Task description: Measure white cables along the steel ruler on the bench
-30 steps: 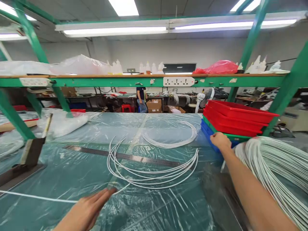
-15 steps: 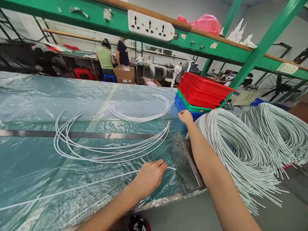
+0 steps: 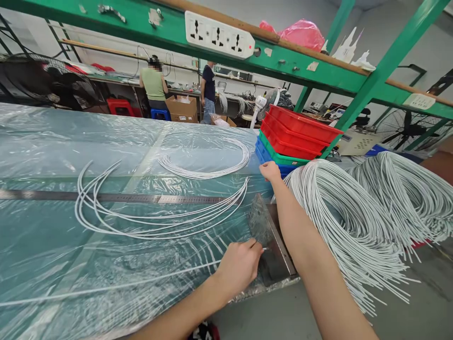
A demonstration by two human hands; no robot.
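My left hand [image 3: 239, 266] pinches the end of a long white wire [image 3: 106, 289] that lies across the plastic-covered table, right at the edge of a dark metal plate [image 3: 269, 241] on the table's right end. My right hand [image 3: 270, 171] reaches far forward, fingers curled down at the table's far right corner, beside the blue tray at the foot of a tray stack [image 3: 293, 141]; what it grips is hidden. Several curved cut wires [image 3: 159, 222] lie over a steel ruler [image 3: 116, 197].
A smaller bundle of curved white wires [image 3: 208, 167] lies further back. Big coils of white wire [image 3: 354, 217] hang off the table's right. A green shelf frame with a power strip [image 3: 219, 35] runs overhead. Two people stand at a far bench.
My left hand slid right along the wire from mid-table to the metal plate and pinched its end. The view swung right and down. My right hand stayed by the trays.
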